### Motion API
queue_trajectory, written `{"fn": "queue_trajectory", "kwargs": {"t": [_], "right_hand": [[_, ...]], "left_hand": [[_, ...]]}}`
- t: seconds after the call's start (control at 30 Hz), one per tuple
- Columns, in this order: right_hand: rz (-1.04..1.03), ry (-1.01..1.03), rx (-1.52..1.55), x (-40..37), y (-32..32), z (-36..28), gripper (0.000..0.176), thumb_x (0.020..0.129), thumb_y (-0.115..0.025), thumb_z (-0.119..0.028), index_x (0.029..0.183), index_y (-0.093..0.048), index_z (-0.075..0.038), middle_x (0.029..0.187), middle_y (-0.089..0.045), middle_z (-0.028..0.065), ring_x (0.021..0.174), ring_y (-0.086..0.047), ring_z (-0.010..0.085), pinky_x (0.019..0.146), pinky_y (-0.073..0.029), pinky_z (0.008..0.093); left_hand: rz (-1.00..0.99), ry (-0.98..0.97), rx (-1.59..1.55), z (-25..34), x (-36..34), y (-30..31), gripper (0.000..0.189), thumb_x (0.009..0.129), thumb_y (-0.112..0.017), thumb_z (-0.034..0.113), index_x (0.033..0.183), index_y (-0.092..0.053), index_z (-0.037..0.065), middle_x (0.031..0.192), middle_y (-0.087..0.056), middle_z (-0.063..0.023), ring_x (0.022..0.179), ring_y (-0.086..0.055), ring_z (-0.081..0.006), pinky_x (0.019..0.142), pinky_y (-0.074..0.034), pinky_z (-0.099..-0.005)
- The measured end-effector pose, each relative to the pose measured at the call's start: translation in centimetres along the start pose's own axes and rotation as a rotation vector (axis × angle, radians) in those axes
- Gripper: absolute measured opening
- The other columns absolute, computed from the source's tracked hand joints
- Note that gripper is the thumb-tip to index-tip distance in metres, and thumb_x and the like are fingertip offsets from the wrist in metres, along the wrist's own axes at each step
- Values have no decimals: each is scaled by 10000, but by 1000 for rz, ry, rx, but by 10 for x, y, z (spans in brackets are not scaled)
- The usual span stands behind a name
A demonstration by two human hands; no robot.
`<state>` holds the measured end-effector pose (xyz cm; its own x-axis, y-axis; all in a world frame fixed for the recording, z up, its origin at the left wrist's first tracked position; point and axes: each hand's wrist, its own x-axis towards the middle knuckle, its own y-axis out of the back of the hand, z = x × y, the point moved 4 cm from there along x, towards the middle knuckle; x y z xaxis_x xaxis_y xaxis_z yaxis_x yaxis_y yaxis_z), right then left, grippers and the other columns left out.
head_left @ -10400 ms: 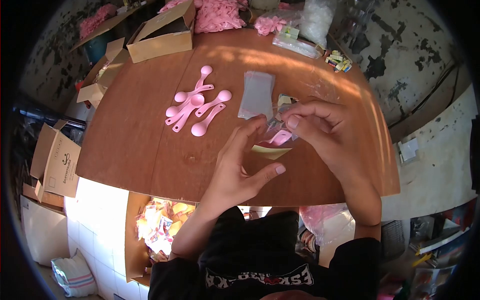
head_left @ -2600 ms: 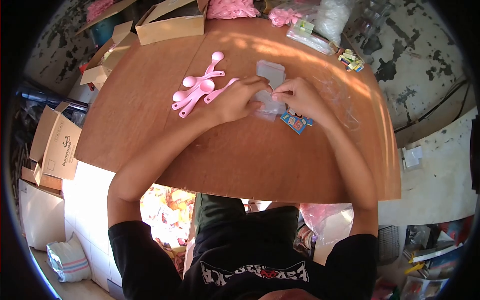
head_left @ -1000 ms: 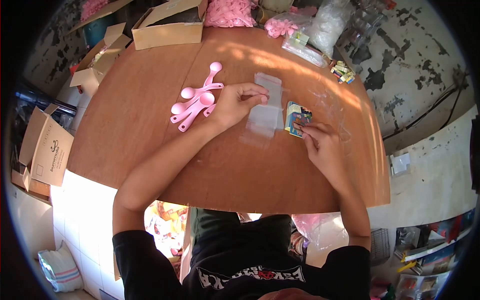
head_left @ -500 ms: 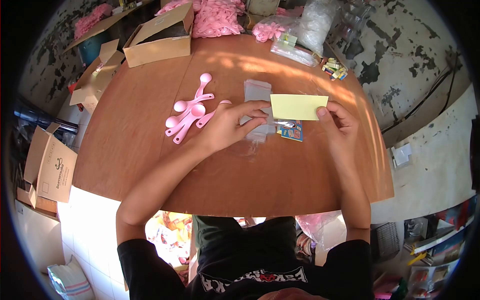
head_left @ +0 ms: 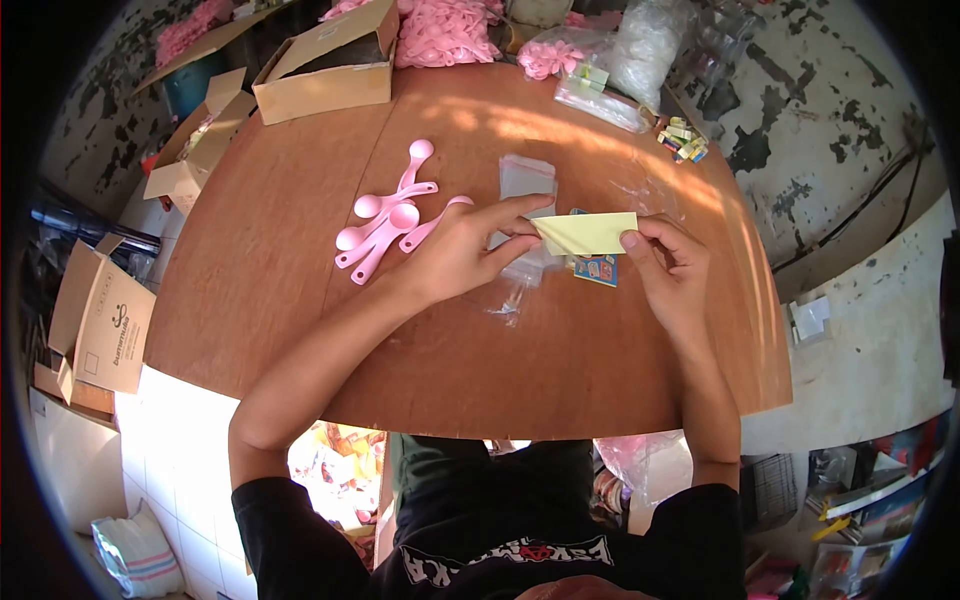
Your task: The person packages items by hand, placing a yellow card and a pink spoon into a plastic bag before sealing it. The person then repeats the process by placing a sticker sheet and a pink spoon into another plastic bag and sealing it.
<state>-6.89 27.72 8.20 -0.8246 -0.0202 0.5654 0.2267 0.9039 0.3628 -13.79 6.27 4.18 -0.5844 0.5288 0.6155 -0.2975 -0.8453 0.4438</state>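
Step in hand, as I read it: feeding the yellow card [head_left: 590, 232] into the clear bag [head_left: 522, 268].

Right hand [head_left: 672, 272]: thumb and forefinger closed on the card's right end, other fingers curled under. The card is held flat above the table [head_left: 300, 300], tilted slightly down to the left.

Left hand [head_left: 462, 252]: forefinger stretched out on top, thumb below, nipped together at the bag's top edge right where the card's left corner arrives. The bag hangs from that pinch down onto the wood.

The plastic is see-through and glary, so I can't tell if the corner is already inside the mouth or only touching it.

The next move calls for the bag's mouth to be parted and kept steady while the card goes in straight, since a skewed corner would likely catch the film.

Nearby:
- printed card [head_left: 598, 270], lying just under the yellow one
- stack of bags [head_left: 527, 177], just beyond the left fingers
- pink spoons [head_left: 385, 215], beside the left wrist
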Motion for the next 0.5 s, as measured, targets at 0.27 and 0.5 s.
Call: {"fn": "queue_trajectory", "kwargs": {"t": [0.27, 0.5], "right_hand": [[58, 30, 29, 0, 5, -2, 125, 908, -634, -50, 969, -658, 57, 906, -653, 53, 816, -591, 79, 723, -473, 217], [126, 39, 92, -8, 14, -6, 131, 909, -633, -45, 983, -653, 61, 922, -653, 48, 833, -596, 84, 742, -479, 220]], "left_hand": [[8, 7, -54, -5, 0, -5, 460, 838, -672, 47, 1280, -543, 39, 885, -714, -125, 799, -702, -234, 723, -529, -320], [-20, 41, -10, 5, 1, -4, 487, 848, -689, 50, 1308, -530, 45, 940, -724, -104, 928, -687, -152, 672, -527, -259]]}}
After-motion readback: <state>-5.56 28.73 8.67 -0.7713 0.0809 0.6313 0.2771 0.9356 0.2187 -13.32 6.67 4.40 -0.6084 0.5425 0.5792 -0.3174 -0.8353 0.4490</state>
